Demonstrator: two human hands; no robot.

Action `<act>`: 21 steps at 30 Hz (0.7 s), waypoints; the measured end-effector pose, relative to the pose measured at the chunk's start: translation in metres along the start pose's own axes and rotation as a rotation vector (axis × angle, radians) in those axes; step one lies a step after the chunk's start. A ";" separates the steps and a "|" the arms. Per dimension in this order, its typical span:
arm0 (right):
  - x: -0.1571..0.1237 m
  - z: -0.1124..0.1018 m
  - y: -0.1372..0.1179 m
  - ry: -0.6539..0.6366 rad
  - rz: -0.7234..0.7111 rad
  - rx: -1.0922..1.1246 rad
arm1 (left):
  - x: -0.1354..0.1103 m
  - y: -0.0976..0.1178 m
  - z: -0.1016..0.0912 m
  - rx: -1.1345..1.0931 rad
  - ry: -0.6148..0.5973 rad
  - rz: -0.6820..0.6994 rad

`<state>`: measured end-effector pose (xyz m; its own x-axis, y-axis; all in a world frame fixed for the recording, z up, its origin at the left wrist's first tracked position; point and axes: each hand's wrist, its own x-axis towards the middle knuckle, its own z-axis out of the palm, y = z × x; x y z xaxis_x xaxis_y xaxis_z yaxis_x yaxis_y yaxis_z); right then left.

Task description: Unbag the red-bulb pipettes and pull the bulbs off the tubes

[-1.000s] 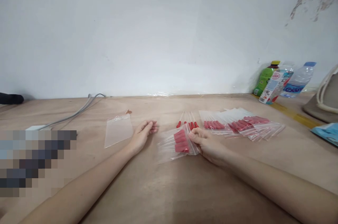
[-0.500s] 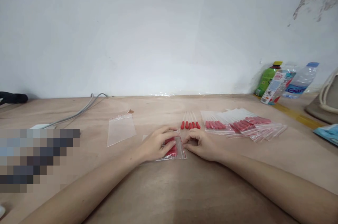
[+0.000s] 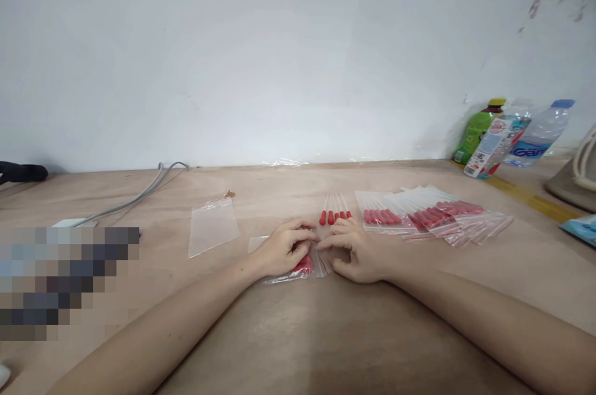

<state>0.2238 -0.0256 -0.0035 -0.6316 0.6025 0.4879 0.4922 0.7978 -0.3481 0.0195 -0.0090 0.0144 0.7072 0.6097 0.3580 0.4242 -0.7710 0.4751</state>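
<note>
In the head view, a clear zip bag (image 3: 321, 269) with a red seal line lies flat on the table, holding red-bulbed droppers (image 3: 303, 266) partly covered by my hand. Over the bag rests my left hand (image 3: 289, 249), its fingers curled and gripping it near the red bulbs. My right hand (image 3: 356, 251) is at the bag's sealed end, index finger reaching onto it and thumb apart from the fingers. Just beyond my hands several loose droppers (image 3: 331, 217) with red bulbs lie side by side, their thin clear stems pointing away.
Filled zip bags of droppers (image 3: 431, 215) overlap on the right. An empty zip bag (image 3: 213, 227) lies left. A grey cable (image 3: 139, 197) runs along the back left. A green bottle (image 3: 475, 131), a carton (image 3: 491, 146) and a water bottle (image 3: 542, 134) stand against the wall.
My right hand's index finger has stretched left across the bag's sealed end, and its thumb has drawn apart. My left hand stays on the bag. The view has shifted slightly.
</note>
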 end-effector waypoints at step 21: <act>0.005 0.007 0.001 0.145 -0.185 -0.359 | 0.001 -0.004 -0.001 -0.011 -0.001 0.003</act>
<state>0.2170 -0.0215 -0.0073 -0.6503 0.4206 0.6326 0.5724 0.8188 0.0441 0.0180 -0.0055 0.0140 0.7087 0.6076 0.3587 0.4161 -0.7705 0.4829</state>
